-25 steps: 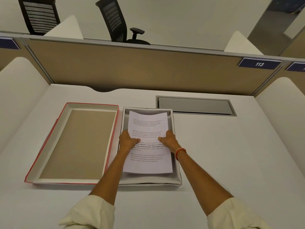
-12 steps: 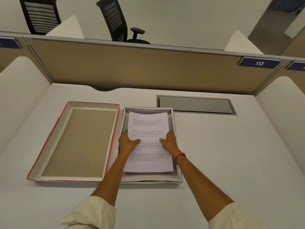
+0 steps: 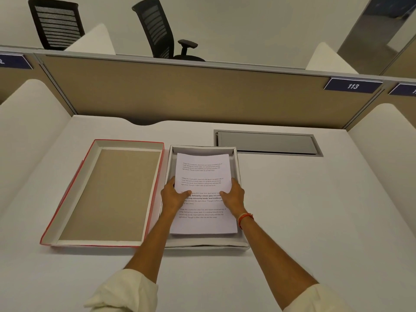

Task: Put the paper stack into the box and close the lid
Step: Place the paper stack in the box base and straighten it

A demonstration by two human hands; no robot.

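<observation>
The paper stack (image 3: 203,194), printed side up, sits inside the open white box (image 3: 238,174) at the centre of the white desk (image 3: 315,210), gripped on both long edges: the left hand (image 3: 174,195) pinches the left edge with its thumb on the top sheet, and the right hand (image 3: 233,194) pinches the right edge likewise, with an orange band (image 3: 245,218) at that wrist. The red-edged lid (image 3: 108,192) lies upturned, inner face showing, just beside the box on its left, so the box is not yet closed. A grey recessed panel (image 3: 267,143) is set into the desk beyond the box, to its right.
</observation>
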